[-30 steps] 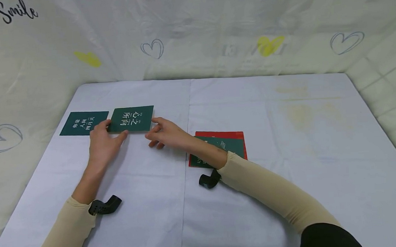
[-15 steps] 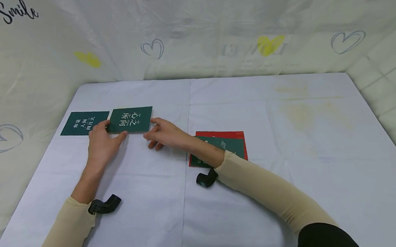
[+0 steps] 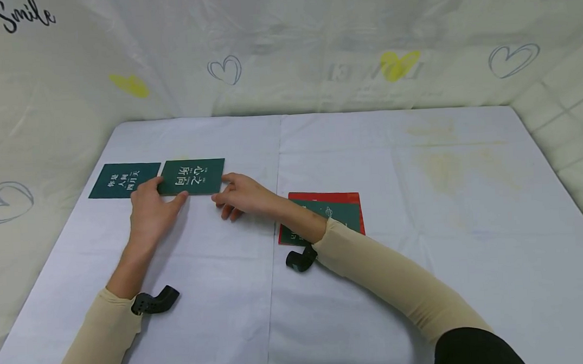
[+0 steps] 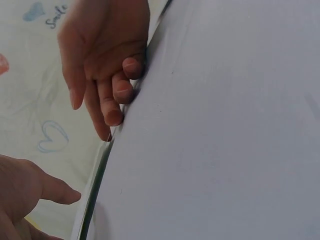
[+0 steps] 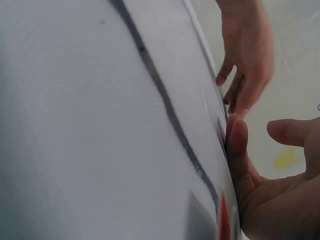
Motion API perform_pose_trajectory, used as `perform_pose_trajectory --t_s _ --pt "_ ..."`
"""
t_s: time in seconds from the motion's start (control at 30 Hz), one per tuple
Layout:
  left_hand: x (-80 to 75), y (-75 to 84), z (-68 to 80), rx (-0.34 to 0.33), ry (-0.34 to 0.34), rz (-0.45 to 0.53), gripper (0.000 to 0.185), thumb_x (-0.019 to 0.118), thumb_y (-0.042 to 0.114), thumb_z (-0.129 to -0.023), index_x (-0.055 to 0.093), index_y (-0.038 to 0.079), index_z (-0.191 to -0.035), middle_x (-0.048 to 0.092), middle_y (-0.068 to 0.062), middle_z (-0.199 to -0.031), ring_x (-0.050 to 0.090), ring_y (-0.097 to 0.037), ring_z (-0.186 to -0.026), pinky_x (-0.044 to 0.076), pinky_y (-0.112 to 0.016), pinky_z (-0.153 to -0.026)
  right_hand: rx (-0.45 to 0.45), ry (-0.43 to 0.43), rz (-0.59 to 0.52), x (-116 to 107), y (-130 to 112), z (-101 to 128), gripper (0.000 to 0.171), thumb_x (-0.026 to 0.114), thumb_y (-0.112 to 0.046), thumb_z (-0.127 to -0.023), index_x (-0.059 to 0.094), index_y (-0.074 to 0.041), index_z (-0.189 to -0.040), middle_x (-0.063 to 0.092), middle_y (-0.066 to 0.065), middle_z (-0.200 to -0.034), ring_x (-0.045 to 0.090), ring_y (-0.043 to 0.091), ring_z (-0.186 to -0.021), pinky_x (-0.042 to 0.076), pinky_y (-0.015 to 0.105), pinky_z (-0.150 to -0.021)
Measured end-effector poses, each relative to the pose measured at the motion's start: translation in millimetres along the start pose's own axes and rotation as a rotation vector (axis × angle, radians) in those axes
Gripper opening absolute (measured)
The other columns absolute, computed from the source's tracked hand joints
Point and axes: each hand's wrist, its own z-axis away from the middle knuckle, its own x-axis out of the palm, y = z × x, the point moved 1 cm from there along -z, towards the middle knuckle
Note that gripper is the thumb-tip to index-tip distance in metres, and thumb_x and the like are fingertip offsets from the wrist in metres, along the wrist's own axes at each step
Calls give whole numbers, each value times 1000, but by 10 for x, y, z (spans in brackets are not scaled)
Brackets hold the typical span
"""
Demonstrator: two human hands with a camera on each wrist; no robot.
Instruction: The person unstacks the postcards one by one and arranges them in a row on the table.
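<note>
A dark green card point(image 3: 192, 176) with white characters lay flat on the white-covered desk point(image 3: 421, 252), its left edge just beside a second green card point(image 3: 123, 180), so the two seemed to be lined up as a row. The left hand point(image 3: 151, 208) rested at the near-left corner of the first card, thumb and forefinger spread and touching its edges, fingers fairly straight and gripping nothing. The right hand point(image 3: 240, 196) met the card's right edge with relaxed fingertips, likewise gripping nothing; both hands appeared to bracket the card to square it rather than lift it. Nearer the right forearm, a small pile of another green card point(image 3: 344, 213) on a red card point(image 3: 323, 198) lay well apart from the row.

The head view alone showed the whole layout, the lettering and the pile. The left wrist view showed the right hand's fingertips point(image 4: 116, 111) down on the surface at the card's thin edge, which the head view left unclear. The right wrist view showed the left hand point(image 5: 247, 55) from the opposite side, fingers pointing down at the desk.
</note>
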Motion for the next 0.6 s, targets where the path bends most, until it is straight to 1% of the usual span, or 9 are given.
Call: perform_pose_trajectory --t_s 0.2,0.4,0.6 --pt "-4 -3 11 13 -13 -30 75 65 29 -101 33 -14 -154 31 -37 -160 25 -52 -149 34 -69 -118 6 0 7 1 -12 -7 72 63 -23 -104 27 -2 -163 76 8 -103 70 15 -67 60 25 -67" --pt "-4 14 19 24 -16 -40 76 65 30 -101 34 -15 -153 30 -37 -160 25 -52 -148 35 -70 -116 -3 17 26 1 -8 -20 72 63 -24 -104 28 -1 -163 76 7 -97 70 17 -64 59 25 -66" --pt "0 16 23 21 -25 -51 75 64 30 -101 34 -15 -153 29 -37 -161 24 -52 -148 35 -71 -116 6 17 18 12 -15 -31 73 64 -23 -104 26 0 -163 76 8 -98 69 17 -63 58 25 -62"
